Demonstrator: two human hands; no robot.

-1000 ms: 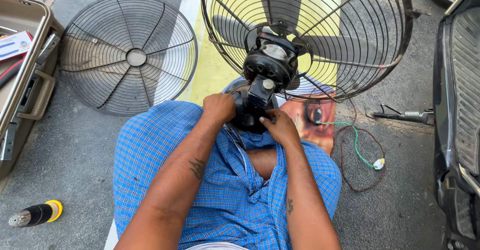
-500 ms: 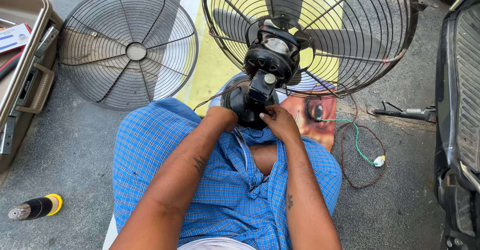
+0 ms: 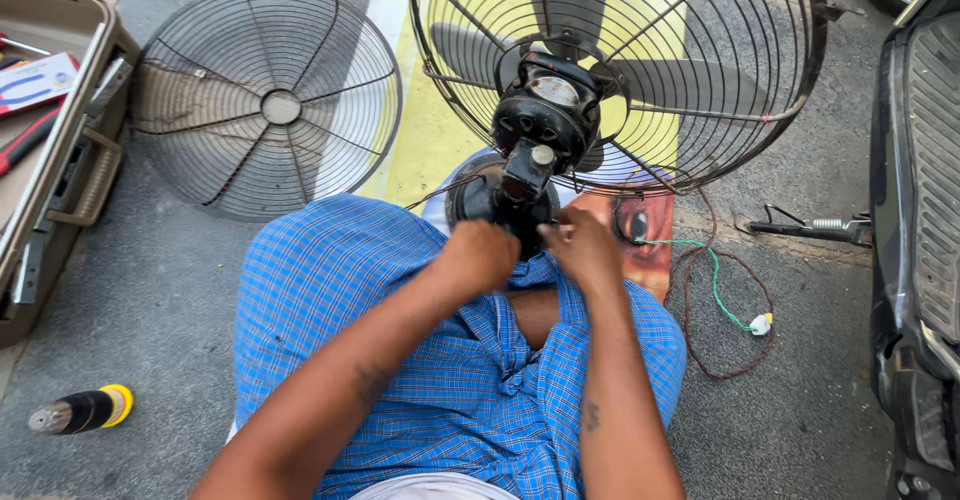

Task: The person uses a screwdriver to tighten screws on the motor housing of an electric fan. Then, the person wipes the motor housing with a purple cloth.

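Between my knees, on the blue checked cloth over my lap, sits the black base of the fan (image 3: 500, 200), and both my hands meet at it. My left hand (image 3: 483, 255) comes in along a forearm stretched straight up from the lower edge of the view; its fingers are curled down and bunched together against the lower front of the base, knuckles toward me, so I cannot tell what, if anything, they pinch. My right hand (image 3: 583, 248) comes in from the other side, wrist bent slightly inward, fingertips gathered and pressed to the same spot just beside the left hand; whether they grip something small there is hidden from me.

Just above my hands the black motor (image 3: 548, 110) leans back toward me, a short neck with a pale round knob running down into the base. Behind the motor stands the wire cage (image 3: 760, 110) with the dark blades inside it, over a yellow painted strip on the pavement. A second, loose wire guard (image 3: 268, 100) lies flat on the ground to my left, near an open toolbox (image 3: 70, 190) at the edge of the view. A brown cord with a green wire (image 3: 715, 285) loops on the pavement by my right knee. A black and yellow tool handle (image 3: 82, 410) lies well off to the left.
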